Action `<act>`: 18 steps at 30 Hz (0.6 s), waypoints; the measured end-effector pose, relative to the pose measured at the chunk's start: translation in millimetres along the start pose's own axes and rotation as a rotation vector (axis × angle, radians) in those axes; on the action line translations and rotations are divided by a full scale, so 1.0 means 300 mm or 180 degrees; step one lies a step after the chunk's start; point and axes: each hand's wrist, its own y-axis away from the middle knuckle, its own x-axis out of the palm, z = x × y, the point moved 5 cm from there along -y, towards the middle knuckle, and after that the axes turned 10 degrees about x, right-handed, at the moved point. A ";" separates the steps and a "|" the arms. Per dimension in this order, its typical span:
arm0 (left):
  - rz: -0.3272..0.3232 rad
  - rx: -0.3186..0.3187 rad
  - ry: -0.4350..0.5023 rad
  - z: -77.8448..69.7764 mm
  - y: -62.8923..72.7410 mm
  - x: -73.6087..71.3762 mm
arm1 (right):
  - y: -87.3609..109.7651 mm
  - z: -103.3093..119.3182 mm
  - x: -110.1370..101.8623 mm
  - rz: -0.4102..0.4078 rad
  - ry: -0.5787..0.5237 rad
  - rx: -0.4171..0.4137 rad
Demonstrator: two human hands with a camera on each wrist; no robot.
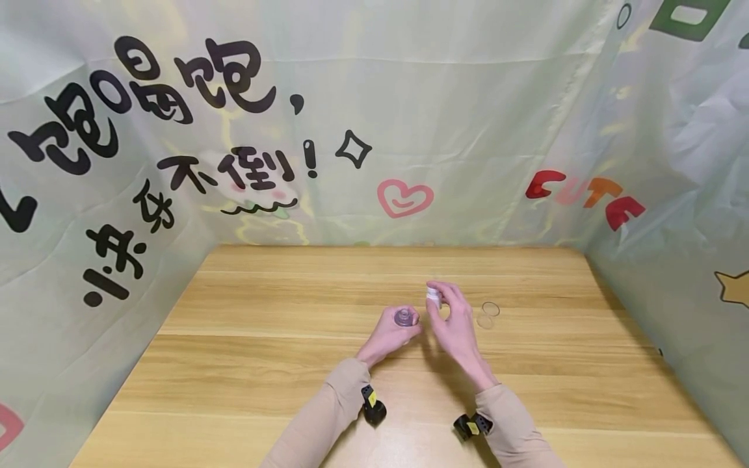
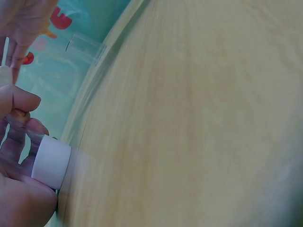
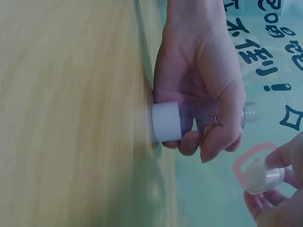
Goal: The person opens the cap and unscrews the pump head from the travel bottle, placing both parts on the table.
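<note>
My left hand (image 1: pixel 387 333) has its fingers curled round a small clear bottle (image 1: pixel 404 317). The bottle stands upright, its bare threaded neck (image 3: pixel 250 112) poking out above the hand. At its lower end is a wide white base (image 3: pixel 166 121), close over the tabletop in both wrist views. To the right and slightly higher, my right hand (image 1: pixel 455 326) pinches a small white cap (image 1: pixel 433 296) between thumb and fingers. That cap (image 3: pixel 259 178) has a whitish, partly see-through body in the right wrist view. Cap and bottle neck are apart.
A clear open cylinder (image 1: pixel 488 315), like a transparent cover, stands on the wooden table (image 1: pixel 263 351) just right of my right hand. Printed cloth walls (image 1: pixel 468 130) close in the back and both sides. A black wrist camera (image 1: pixel 374 411) sits on each sleeve.
</note>
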 end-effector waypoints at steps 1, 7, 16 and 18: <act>0.0002 -0.0003 0.0012 0.000 0.000 0.000 | -0.001 -0.004 -0.001 0.0037 0.0047 0.0036; 0.0023 -0.0016 0.0040 -0.002 0.001 0.003 | -0.004 -0.032 -0.002 0.0226 0.0331 0.0236; -0.0006 -0.0006 0.0045 -0.004 0.002 0.003 | -0.008 -0.071 0.008 0.0511 0.0672 0.0401; -0.0004 0.0000 0.0052 -0.002 0.002 0.003 | -0.009 -0.079 0.009 0.0588 0.0761 0.0469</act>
